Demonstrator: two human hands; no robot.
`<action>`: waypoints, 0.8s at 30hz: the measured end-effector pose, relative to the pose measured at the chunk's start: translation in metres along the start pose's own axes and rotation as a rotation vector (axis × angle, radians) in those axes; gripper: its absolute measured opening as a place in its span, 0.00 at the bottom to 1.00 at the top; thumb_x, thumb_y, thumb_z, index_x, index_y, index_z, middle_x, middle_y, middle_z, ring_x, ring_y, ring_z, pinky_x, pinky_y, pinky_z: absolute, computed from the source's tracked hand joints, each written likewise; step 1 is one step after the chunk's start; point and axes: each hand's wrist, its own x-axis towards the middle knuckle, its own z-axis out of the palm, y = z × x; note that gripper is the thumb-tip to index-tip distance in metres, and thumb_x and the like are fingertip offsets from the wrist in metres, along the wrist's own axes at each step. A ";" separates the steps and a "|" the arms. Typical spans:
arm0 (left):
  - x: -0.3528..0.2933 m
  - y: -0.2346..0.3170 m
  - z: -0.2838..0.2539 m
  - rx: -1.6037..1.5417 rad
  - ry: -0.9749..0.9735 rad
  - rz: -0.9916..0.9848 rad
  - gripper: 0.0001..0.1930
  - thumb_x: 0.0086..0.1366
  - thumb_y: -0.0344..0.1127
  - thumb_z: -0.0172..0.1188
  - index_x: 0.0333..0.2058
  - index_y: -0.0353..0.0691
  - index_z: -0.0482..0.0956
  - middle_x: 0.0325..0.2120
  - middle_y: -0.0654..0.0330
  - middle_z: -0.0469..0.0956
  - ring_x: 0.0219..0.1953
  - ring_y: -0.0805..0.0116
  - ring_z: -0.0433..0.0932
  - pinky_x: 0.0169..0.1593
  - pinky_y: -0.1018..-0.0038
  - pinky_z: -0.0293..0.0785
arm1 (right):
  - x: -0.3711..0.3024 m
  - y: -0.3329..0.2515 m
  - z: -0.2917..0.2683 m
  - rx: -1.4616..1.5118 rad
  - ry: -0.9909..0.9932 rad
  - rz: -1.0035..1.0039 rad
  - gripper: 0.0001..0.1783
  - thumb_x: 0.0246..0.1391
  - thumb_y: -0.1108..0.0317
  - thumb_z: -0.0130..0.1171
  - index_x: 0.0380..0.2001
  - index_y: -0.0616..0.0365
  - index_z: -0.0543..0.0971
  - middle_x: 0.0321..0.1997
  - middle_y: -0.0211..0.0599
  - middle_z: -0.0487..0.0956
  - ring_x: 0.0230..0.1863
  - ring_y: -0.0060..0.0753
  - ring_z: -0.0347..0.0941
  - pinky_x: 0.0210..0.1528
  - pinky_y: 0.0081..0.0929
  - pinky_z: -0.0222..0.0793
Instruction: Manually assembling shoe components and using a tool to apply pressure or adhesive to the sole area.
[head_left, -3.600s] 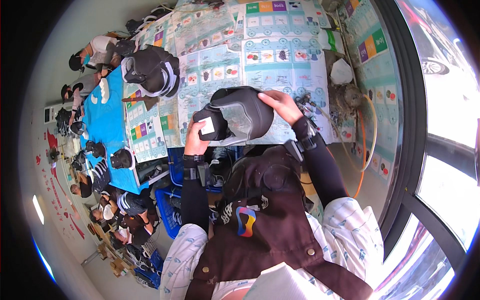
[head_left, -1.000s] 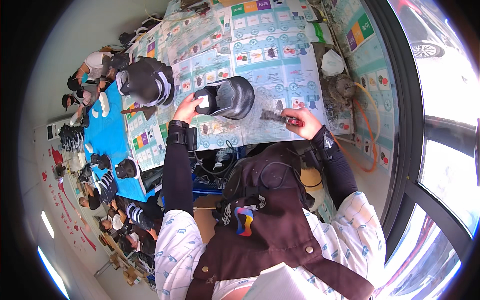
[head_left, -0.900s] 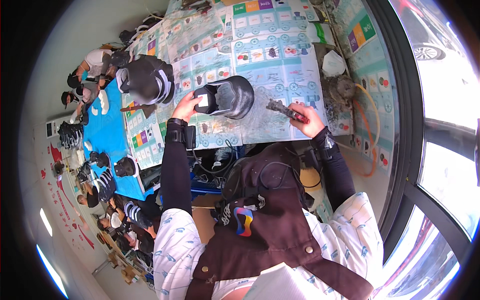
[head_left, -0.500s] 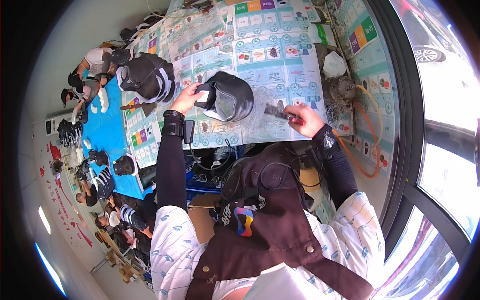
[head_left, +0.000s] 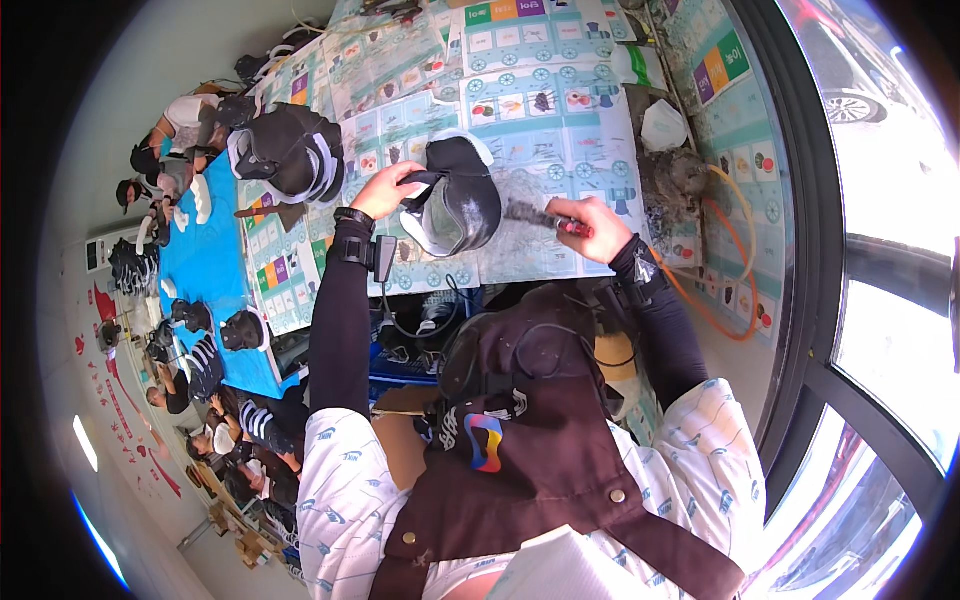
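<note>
My left hand (head_left: 386, 192) is closed on the dark upper edge of a black shoe upper (head_left: 478, 205), which rests on the paper-covered worktable (head_left: 540, 258). The upper's opening and pale lining face my side. Just to its right, apart from it, my right hand (head_left: 600, 232) grips a dark tool with a red handle, apparently a brush (head_left: 533, 214). Its worn, dark working end points left toward the upper. Grey smears mark the paper beneath it.
A stack of black shoe uppers (head_left: 290, 150) stands at the left, with a flat knife-like tool (head_left: 285, 213) beside it. Orange hose (head_left: 735, 325) hangs at the right wall. Beyond a blue table (head_left: 205, 270), other people are at work. A window frame (head_left: 830, 250) borders the right.
The shoe upper has turned, so its opening shows more and its pale edge faces the far side. My left hand's hold has shifted. The brush has moved slightly left.
</note>
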 end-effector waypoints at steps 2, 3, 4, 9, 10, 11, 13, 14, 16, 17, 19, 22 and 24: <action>-0.002 -0.002 0.001 0.017 0.002 0.026 0.14 0.69 0.24 0.61 0.53 0.34 0.77 0.44 0.63 0.81 0.48 0.74 0.78 0.56 0.73 0.73 | 0.000 0.004 0.001 0.008 -0.024 -0.005 0.15 0.47 0.74 0.61 0.41 0.60 0.78 0.21 0.49 0.72 0.24 0.53 0.72 0.32 0.39 0.68; 0.001 0.001 0.001 0.037 -0.046 0.016 0.15 0.69 0.24 0.61 0.53 0.34 0.76 0.46 0.63 0.80 0.51 0.74 0.77 0.58 0.74 0.72 | -0.001 0.007 0.004 0.007 -0.023 -0.003 0.15 0.47 0.74 0.61 0.41 0.60 0.78 0.21 0.49 0.72 0.24 0.53 0.72 0.32 0.39 0.68; 0.003 0.003 0.002 0.056 -0.093 0.006 0.15 0.70 0.23 0.61 0.54 0.34 0.75 0.48 0.63 0.79 0.53 0.75 0.76 0.61 0.74 0.70 | -0.002 0.010 0.007 0.015 -0.007 -0.042 0.15 0.47 0.74 0.61 0.41 0.60 0.79 0.21 0.49 0.72 0.24 0.53 0.72 0.32 0.39 0.69; -0.002 -0.002 0.003 0.025 -0.076 -0.029 0.16 0.69 0.23 0.60 0.55 0.34 0.75 0.48 0.64 0.79 0.54 0.75 0.76 0.61 0.74 0.70 | -0.006 0.013 -0.001 0.011 -0.030 0.079 0.16 0.44 0.72 0.59 0.40 0.55 0.79 0.26 0.49 0.77 0.32 0.60 0.77 0.36 0.44 0.71; -0.003 -0.003 0.003 0.025 -0.077 -0.029 0.16 0.69 0.23 0.60 0.55 0.34 0.75 0.48 0.64 0.79 0.54 0.75 0.76 0.61 0.74 0.70 | -0.007 0.017 0.001 0.011 -0.030 0.080 0.16 0.44 0.72 0.59 0.40 0.55 0.79 0.26 0.49 0.77 0.32 0.60 0.77 0.36 0.44 0.71; -0.005 -0.004 0.003 0.004 -0.079 -0.030 0.16 0.69 0.23 0.61 0.55 0.34 0.75 0.48 0.64 0.79 0.54 0.75 0.76 0.61 0.74 0.70 | -0.009 0.023 0.006 0.017 -0.028 0.061 0.15 0.44 0.72 0.59 0.39 0.55 0.78 0.26 0.49 0.77 0.32 0.60 0.77 0.37 0.44 0.70; -0.007 -0.007 0.003 -0.031 -0.062 -0.036 0.16 0.69 0.23 0.61 0.55 0.34 0.75 0.48 0.64 0.79 0.53 0.75 0.76 0.60 0.75 0.71 | -0.011 0.023 0.007 0.082 0.028 0.102 0.12 0.44 0.71 0.59 0.36 0.56 0.76 0.25 0.48 0.77 0.32 0.60 0.77 0.37 0.45 0.70; -0.006 -0.008 0.004 -0.033 -0.061 -0.037 0.16 0.69 0.23 0.61 0.55 0.34 0.75 0.48 0.64 0.79 0.53 0.75 0.76 0.60 0.75 0.71 | -0.011 0.025 0.005 0.082 0.026 0.102 0.12 0.44 0.71 0.59 0.36 0.56 0.76 0.25 0.48 0.77 0.32 0.60 0.77 0.37 0.45 0.70; -0.007 -0.017 -0.002 -0.041 -0.091 -0.040 0.16 0.69 0.23 0.60 0.55 0.34 0.75 0.48 0.64 0.79 0.53 0.75 0.76 0.60 0.74 0.71 | -0.009 0.029 0.005 0.026 -0.078 0.037 0.12 0.44 0.71 0.60 0.36 0.57 0.76 0.25 0.49 0.77 0.32 0.60 0.77 0.37 0.45 0.70; -0.012 -0.023 -0.003 -0.049 -0.071 -0.038 0.16 0.70 0.23 0.60 0.55 0.34 0.76 0.49 0.64 0.79 0.53 0.75 0.76 0.60 0.74 0.71 | -0.009 0.030 0.009 -0.006 -0.077 0.025 0.13 0.44 0.71 0.61 0.37 0.57 0.77 0.27 0.49 0.77 0.33 0.60 0.77 0.38 0.44 0.70; -0.012 -0.017 0.002 -0.062 -0.068 -0.048 0.16 0.70 0.24 0.60 0.55 0.34 0.76 0.48 0.64 0.79 0.53 0.75 0.76 0.60 0.74 0.71 | -0.011 0.034 0.007 0.043 -0.020 0.102 0.13 0.45 0.70 0.60 0.37 0.57 0.77 0.28 0.49 0.78 0.34 0.59 0.77 0.39 0.44 0.70; -0.018 -0.019 0.007 -0.088 -0.017 -0.039 0.14 0.70 0.23 0.60 0.53 0.34 0.76 0.46 0.64 0.80 0.50 0.75 0.77 0.57 0.74 0.71 | -0.016 0.034 0.005 0.066 -0.005 0.149 0.13 0.45 0.70 0.61 0.38 0.56 0.77 0.30 0.48 0.78 0.37 0.60 0.76 0.42 0.44 0.70; -0.026 -0.024 0.008 -0.061 -0.007 -0.033 0.15 0.70 0.23 0.60 0.54 0.34 0.76 0.46 0.64 0.80 0.50 0.75 0.77 0.57 0.74 0.71 | -0.017 0.036 0.007 -0.014 -0.132 0.036 0.16 0.44 0.71 0.61 0.40 0.57 0.78 0.29 0.49 0.78 0.36 0.62 0.76 0.39 0.45 0.71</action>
